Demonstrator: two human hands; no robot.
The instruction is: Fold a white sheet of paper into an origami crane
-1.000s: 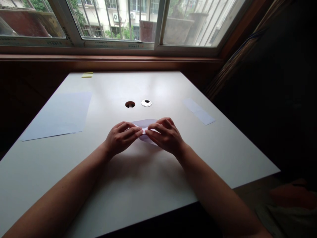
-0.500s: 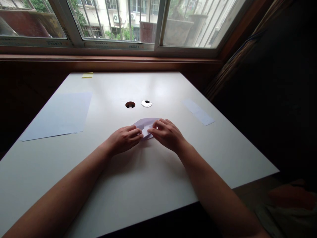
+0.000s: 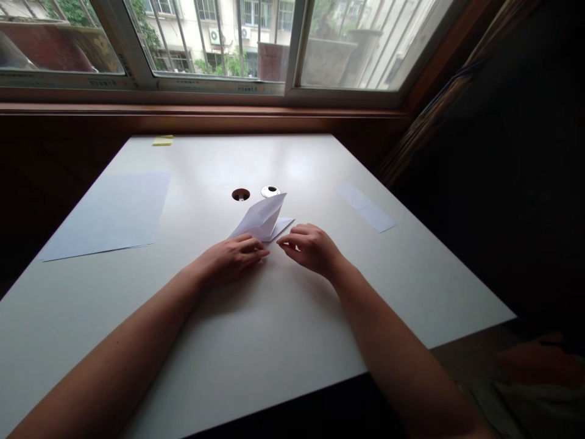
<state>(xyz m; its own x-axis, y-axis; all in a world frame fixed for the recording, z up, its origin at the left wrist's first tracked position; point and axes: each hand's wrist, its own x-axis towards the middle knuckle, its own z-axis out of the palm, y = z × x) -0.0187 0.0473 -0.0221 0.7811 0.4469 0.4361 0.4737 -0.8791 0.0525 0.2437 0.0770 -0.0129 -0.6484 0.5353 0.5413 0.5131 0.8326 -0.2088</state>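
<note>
A folded piece of white paper point(image 3: 261, 216) stands partly raised in the middle of the table, one flap tilted up and another part lying low to the right. My left hand point(image 3: 235, 256) is at its near left edge, fingers bent against the paper and partly hiding that edge; the thumb's grip is hidden. Just right of the paper, apart from it, is my right hand point(image 3: 313, 249). Its thumb and forefinger come together at the tips, with nothing visible between them.
Large white sheets point(image 3: 109, 213) lie at the left of the white table point(image 3: 274, 341). A creased paper strip point(image 3: 367, 207) lies at the right. Behind the folded paper are a round hole point(image 3: 241, 194) and its metal cover point(image 3: 269, 191). Yellow sticky notes point(image 3: 163, 140) sit at the far edge.
My right hand has let go of the folded paper and drawn slightly right. The paper has turned, and its flap now rises toward the hole cover. My left hand stays at the paper.
</note>
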